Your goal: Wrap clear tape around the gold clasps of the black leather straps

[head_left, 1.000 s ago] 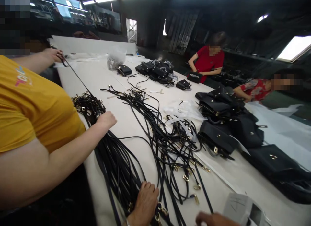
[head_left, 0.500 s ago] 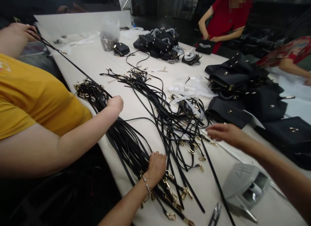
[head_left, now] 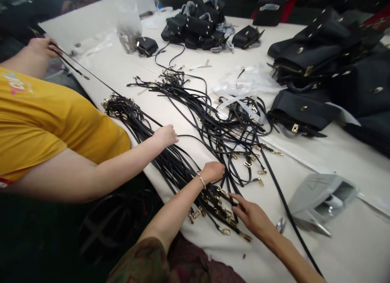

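My left hand (head_left: 213, 172), with a bracelet at the wrist, is closed over black straps in the middle of the table; its fingertips are hidden from me. Just below and to the right, my right hand (head_left: 251, 214) has its fingers and thumb apart beside the strap ends, holding nothing I can see. A long bundle of black straps (head_left: 173, 165) with gold clasps (head_left: 224, 231) at the ends runs under my left wrist. Beyond it lies a looser, tangled pile of black straps (head_left: 195, 106).
At left, a co-worker in a yellow shirt (head_left: 70, 116) draws out a strap with a raised hand (head_left: 45, 47). Black handbags (head_left: 304, 108) are heaped at right and at the back. A grey tape dispenser (head_left: 319, 197) and snips (head_left: 280, 225) lie to my right.
My right hand has swung left and down from beyond the loose pile to the strap ends. My left hand has shifted right and up. The view has tilted lower.
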A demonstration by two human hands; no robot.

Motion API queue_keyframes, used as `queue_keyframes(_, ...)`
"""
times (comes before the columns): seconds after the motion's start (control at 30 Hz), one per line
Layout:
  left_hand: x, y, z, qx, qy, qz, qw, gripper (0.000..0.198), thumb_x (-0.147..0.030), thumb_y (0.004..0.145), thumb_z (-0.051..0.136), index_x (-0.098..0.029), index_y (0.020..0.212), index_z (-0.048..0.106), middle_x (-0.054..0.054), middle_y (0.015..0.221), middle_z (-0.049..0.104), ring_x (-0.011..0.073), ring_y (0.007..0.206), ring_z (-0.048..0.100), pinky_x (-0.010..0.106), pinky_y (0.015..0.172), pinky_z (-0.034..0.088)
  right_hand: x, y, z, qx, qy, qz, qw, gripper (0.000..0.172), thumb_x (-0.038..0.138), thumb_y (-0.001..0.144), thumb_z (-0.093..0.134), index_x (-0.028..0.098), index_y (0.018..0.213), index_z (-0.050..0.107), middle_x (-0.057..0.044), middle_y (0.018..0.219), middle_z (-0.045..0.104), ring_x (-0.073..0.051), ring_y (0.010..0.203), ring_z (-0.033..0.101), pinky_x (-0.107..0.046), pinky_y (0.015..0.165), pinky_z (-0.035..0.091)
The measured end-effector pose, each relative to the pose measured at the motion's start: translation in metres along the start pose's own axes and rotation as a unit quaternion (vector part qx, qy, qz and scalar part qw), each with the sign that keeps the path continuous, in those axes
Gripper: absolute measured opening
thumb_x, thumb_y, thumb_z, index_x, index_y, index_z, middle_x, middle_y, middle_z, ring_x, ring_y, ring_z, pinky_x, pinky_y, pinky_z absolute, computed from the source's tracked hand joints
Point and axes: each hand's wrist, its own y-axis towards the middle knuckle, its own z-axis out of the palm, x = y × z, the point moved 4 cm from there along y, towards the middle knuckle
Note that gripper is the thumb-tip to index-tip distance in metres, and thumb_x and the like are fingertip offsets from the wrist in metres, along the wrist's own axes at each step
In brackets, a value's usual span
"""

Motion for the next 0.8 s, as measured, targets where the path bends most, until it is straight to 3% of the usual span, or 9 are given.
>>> queue_keyframes(0.07, -0.020, 0.018, 0.000, 0.042, -0.043, 0.051, 0.997, 0.021, -0.017, 0.089, 0.051, -0.015, 0.094, 0.072, 0.009, 0.095, 0.074, 0.0209, 0.090, 0.067, 0.030, 0.080, 0.051, 0.009, 0.019, -0.006, -0.013, -0.059, 0.017, 0.998, 0.053, 0.040, 0.095, 0.036, 0.024, 0.145, 0.043, -0.001, 0.079, 0.071, -0.022, 0.077, 0.068, -0.030, 0.072, 0.048)
queue_keyframes(0.13, -0.038, 0.031, -0.004, 0.066, -0.089, 0.102, 0.989, 0.029, -0.019, 0.094, 0.047, -0.017, 0.115, 0.067, 0.006, 0.103, 0.074, 0.0152, 0.088, 0.068, 0.025, 0.079, 0.052, 0.011, 0.038, -0.018, -0.023, -0.118, 0.048, 0.992, 0.053, 0.039, 0.097, 0.036, 0.024, 0.148, 0.039, -0.003, 0.084, 0.073, -0.023, 0.082, 0.069, -0.031, 0.073, 0.048)
queue_keyframes(0.23, -0.050, 0.037, -0.016, 0.042, -0.183, 0.178, 0.966, 0.046, -0.020, 0.100, 0.036, -0.014, 0.145, 0.042, 0.010, 0.121, 0.068, 0.0120, 0.094, 0.068, 0.024, 0.082, 0.052, -0.002, 0.054, -0.047, -0.042, -0.175, 0.100, 0.979, 0.050, 0.037, 0.097, 0.038, 0.019, 0.143, 0.044, -0.013, 0.096, 0.075, -0.030, 0.090, 0.070, -0.037, 0.075, 0.049)
queue_keyframes(0.3, -0.042, 0.032, -0.024, -0.013, -0.180, 0.177, 0.968, 0.048, -0.017, 0.098, 0.037, -0.013, 0.146, 0.039, 0.011, 0.125, 0.066, 0.0135, 0.102, 0.066, 0.026, 0.088, 0.051, -0.018, 0.057, -0.073, -0.060, -0.205, 0.130, 0.968, 0.047, 0.036, 0.097, 0.037, 0.018, 0.139, 0.050, -0.017, 0.106, 0.073, -0.034, 0.098, 0.069, -0.042, 0.078, 0.049)
queue_keyframes(0.47, -0.005, -0.021, -0.013, -0.080, -0.059, 0.063, 0.993, 0.034, -0.011, 0.090, 0.046, -0.011, 0.120, 0.063, 0.014, 0.118, 0.065, 0.0246, 0.109, 0.059, 0.041, 0.101, 0.045, -0.040, 0.041, -0.120, -0.086, -0.257, 0.190, 0.944, 0.048, 0.027, 0.098, 0.029, 0.020, 0.140, 0.051, -0.019, 0.116, 0.071, -0.036, 0.100, 0.068, -0.047, 0.080, 0.050)
queue_keyframes(0.53, 0.003, -0.049, 0.001, -0.086, -0.004, 0.065, 0.994, 0.031, -0.007, 0.089, 0.045, -0.014, 0.112, 0.065, 0.012, 0.111, 0.065, 0.0248, 0.109, 0.057, 0.043, 0.102, 0.042, -0.029, 0.033, -0.112, -0.093, -0.277, 0.183, 0.939, 0.048, 0.030, 0.099, 0.032, 0.024, 0.144, 0.047, -0.018, 0.113, 0.072, -0.036, 0.095, 0.070, -0.047, 0.077, 0.051)
queue_keyframes(0.63, 0.008, -0.078, 0.020, -0.125, 0.118, 0.085, 0.981, 0.027, -0.005, 0.091, 0.044, -0.018, 0.106, 0.063, 0.009, 0.109, 0.064, 0.0222, 0.113, 0.053, 0.043, 0.109, 0.034, 0.005, 0.026, -0.073, -0.119, -0.305, 0.104, 0.939, 0.045, 0.036, 0.100, 0.035, 0.027, 0.141, 0.051, -0.015, 0.112, 0.073, -0.034, 0.086, 0.071, -0.043, 0.069, 0.051)
queue_keyframes(0.73, 0.017, -0.084, 0.030, -0.171, 0.173, 0.077, 0.967, 0.020, -0.010, 0.096, 0.046, -0.019, 0.097, 0.063, 0.005, 0.101, 0.064, 0.0194, 0.104, 0.056, 0.044, 0.112, 0.029, 0.033, 0.028, -0.023, -0.124, -0.271, 0.009, 0.954, 0.038, 0.039, 0.100, 0.039, 0.027, 0.128, 0.062, -0.011, 0.105, 0.074, -0.029, 0.078, 0.072, -0.037, 0.065, 0.051)
queue_keyframes(0.8, 0.018, -0.080, 0.032, -0.190, 0.182, 0.092, 0.960, 0.017, -0.014, 0.097, 0.047, -0.019, 0.090, 0.062, 0.003, 0.091, 0.064, 0.0177, 0.092, 0.058, 0.041, 0.108, 0.033, 0.042, 0.033, -0.002, -0.152, -0.234, -0.054, 0.959, 0.033, 0.037, 0.096, 0.050, 0.025, 0.123, 0.064, -0.010, 0.106, 0.073, -0.028, 0.088, 0.070, -0.035, 0.072, 0.052)
